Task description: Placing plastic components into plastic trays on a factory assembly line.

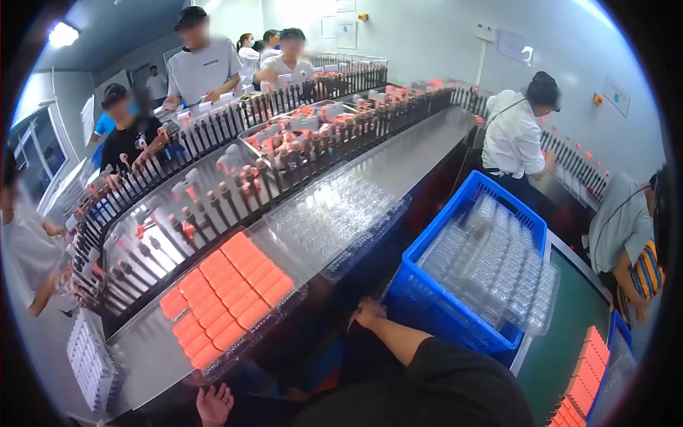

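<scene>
**Orange blocks (228, 292) sit near an open hand**

The orange blocks lie in rows in a clear tray (254, 334) on the metal table (146, 363). The left hand (215, 406) is just below the tray's near corner. Its palm is up, its fingers are loosely bent, and it holds nothing. The right hand (368, 311) is curled by the left side of the blue crate (427, 304). I cannot tell if it grips anything.

More clear trays (491, 256) are piled in the crate and stick up past its rim. Past the blocks, a flat pile of clear trays (331, 210) lies on the table. Behind are black sticks (225, 193) and a heap of orange and white parts (299, 134). People stand across the table. On the right, a green belt (544, 320) has orange blocks too.
</scene>
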Tool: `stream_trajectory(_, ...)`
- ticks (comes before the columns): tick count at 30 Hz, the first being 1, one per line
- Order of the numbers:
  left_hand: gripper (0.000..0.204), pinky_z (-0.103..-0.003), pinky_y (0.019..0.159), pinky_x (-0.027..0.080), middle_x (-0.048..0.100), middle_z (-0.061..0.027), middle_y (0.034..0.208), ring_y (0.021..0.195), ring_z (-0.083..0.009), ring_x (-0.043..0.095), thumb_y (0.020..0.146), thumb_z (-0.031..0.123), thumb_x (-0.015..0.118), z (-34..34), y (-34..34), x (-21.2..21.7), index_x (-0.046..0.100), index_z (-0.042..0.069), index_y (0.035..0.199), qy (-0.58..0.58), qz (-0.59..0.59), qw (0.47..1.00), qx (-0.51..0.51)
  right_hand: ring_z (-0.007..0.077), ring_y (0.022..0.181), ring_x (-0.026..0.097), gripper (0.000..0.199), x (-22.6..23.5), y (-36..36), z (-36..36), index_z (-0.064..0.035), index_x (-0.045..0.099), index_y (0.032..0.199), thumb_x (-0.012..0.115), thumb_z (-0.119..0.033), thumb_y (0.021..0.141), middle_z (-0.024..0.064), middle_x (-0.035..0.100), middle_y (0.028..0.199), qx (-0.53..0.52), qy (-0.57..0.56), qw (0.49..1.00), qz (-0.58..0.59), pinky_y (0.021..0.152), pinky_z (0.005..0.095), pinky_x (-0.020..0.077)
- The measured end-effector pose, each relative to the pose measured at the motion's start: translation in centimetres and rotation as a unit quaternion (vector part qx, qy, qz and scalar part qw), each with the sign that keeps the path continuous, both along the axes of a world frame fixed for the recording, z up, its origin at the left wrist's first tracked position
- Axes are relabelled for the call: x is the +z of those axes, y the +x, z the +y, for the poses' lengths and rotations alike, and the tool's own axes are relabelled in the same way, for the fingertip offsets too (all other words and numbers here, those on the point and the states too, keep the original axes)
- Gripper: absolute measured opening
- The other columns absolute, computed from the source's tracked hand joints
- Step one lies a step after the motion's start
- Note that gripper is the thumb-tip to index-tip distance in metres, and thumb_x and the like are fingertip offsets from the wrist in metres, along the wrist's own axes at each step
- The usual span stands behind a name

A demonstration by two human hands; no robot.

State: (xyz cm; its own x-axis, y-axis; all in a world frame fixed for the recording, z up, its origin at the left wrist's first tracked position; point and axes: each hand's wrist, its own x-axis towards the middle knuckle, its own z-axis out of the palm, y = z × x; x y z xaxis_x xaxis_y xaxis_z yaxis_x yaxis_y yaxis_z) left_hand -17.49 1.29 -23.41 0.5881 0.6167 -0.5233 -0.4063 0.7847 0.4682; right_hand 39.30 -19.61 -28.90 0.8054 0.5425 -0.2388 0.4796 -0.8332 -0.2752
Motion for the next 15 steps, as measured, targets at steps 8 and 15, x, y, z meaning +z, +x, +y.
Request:
stream_trajectory(8,0.044,-0.048,0.088,0.05,0.064,-0.0168,0.122,0.108,-0.0319,0.062,0.094,0.056,0.052,0.31,0.36,0.24,0.062,0.015,0.104,-0.028,0.02,0.999,0.02,0.0332,0.136,0.042,0.039,0.65,-0.47,-0.12,-0.0152,0.068,0.12,0.055,-0.033,0.088,0.0124,0.056,0.137,0.013,-0.012,1.0,0.023,0.109,0.0564,0.0343)
stream_trajectory(15,0.043,-0.048,0.087,0.05,0.064,-0.0171,0.122,0.107,-0.032,0.062,0.094,0.055,0.054,-0.05,0.27,0.17,0.06,0.015,0.107,-0.031,0.028,0.999,0.027,0.0322,0.13,0.048,0.037,0.12,-0.68,-0.03,-0.0173,0.07,0.116,0.058,-0.033,0.085,0.0113,0.057,0.135,0.017,0.013,0.999,0.025,0.104,0.0581,0.0361)
